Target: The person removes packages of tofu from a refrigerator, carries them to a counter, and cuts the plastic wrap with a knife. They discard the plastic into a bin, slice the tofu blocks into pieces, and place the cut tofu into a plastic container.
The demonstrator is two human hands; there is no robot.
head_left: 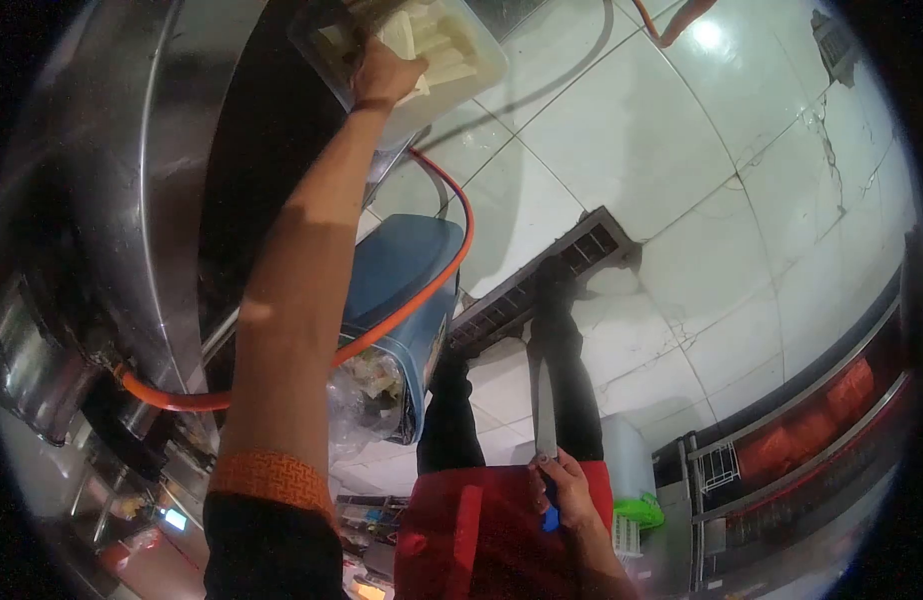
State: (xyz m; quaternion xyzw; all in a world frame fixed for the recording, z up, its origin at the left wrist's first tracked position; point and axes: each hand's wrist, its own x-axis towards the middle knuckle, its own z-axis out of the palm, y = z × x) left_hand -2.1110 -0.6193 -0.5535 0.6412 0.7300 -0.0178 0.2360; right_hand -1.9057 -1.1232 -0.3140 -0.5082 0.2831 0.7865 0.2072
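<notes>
My left arm stretches far forward, and my left hand (387, 76) reaches into a translucent plastic tub (489, 62). Its fingers close around a pale yellow slab (398, 36), partly hiding it. More pale yellow slabs (448, 56) lie beside it in the tub. Close to my body, in front of the red apron (437, 530), my right hand (570, 488) grips a knife (546, 415) by its blue handle. The blade points forward, away from me, over my dark trouser leg.
An orange hose (407, 312) curves past a blue bin (407, 265) holding clear plastic bags. A floor drain grate (582, 247) crosses the white tiles. Metal counter edging (147, 150) runs along the left; a rack with red items (817, 420) stands right.
</notes>
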